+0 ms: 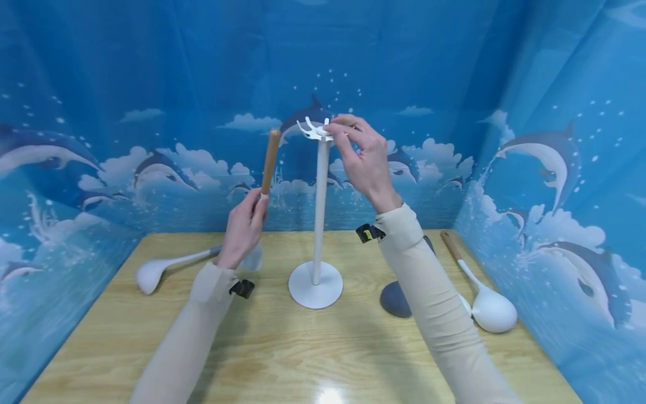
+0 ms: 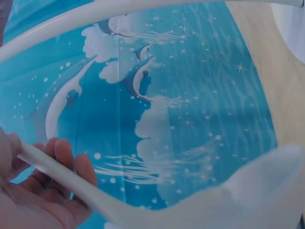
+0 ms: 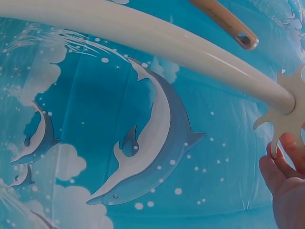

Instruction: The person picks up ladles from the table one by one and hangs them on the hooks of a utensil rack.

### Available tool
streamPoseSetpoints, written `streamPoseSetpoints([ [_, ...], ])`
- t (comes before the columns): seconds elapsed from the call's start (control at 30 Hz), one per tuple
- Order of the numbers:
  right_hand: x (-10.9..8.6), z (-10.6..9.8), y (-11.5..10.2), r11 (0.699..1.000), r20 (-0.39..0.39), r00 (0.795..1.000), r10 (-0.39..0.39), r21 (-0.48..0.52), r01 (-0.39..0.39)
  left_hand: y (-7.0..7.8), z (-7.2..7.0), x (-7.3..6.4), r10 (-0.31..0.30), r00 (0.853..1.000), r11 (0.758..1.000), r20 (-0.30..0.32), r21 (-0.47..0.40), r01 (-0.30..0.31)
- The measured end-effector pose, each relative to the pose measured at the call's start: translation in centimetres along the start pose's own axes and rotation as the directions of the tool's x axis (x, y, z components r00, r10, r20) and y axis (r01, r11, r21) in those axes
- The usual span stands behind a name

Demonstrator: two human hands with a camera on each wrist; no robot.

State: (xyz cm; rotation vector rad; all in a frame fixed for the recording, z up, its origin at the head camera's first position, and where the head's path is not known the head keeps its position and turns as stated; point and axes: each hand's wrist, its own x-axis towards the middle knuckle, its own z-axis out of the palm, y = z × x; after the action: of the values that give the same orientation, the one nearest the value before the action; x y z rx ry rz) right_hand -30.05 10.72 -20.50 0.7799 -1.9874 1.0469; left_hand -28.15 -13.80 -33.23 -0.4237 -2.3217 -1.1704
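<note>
My left hand (image 1: 244, 227) holds a white spatula with a wooden handle (image 1: 271, 163), the handle pointing up. Its pale head (image 1: 253, 258) hangs below the hand, partly hidden by the wrist; the left wrist view shows the white neck (image 2: 62, 176) between thumb and fingers. Right of it stands a white utensil stand (image 1: 320, 213) with a round base and a ring of hooks (image 1: 314, 133) on top. My right hand (image 1: 364, 157) pinches the hook ring at its right side, thumb and fingers around one hook in the right wrist view.
A white ladle (image 1: 151, 274) with a grey handle lies on the table at the left. On the right lie a dark ladle (image 1: 395, 300), partly under my right sleeve, and a large white ladle (image 1: 493, 310) with a wooden handle. Blue dolphin-print curtains (image 1: 202, 67) enclose the table.
</note>
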Motion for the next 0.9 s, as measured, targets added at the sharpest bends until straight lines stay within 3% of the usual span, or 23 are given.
streamPoseSetpoints([
  [0.3, 0.0, 0.3, -0.1, 1.000, 0.004, 1.000, -0.010, -0.011, 0.010, 1.3, 0.0, 1.3, 0.041, 0.997, 0.998, 0.066, -0.045, -0.038],
  [0.67, -0.1, 0.3, -0.1, 0.998, -0.003, 0.998, -0.056, -0.004, 0.056, 2.7, 0.2, 2.9, 0.060, 0.998, 0.997, 0.036, -0.047, -0.059],
  [0.9, -0.3, 0.3, -0.1, 0.995, -0.030, 0.995, -0.097, 0.000, 0.097, 3.4, 0.2, 3.4, 0.031, 0.999, 0.998, 0.023, -0.060, -0.029],
])
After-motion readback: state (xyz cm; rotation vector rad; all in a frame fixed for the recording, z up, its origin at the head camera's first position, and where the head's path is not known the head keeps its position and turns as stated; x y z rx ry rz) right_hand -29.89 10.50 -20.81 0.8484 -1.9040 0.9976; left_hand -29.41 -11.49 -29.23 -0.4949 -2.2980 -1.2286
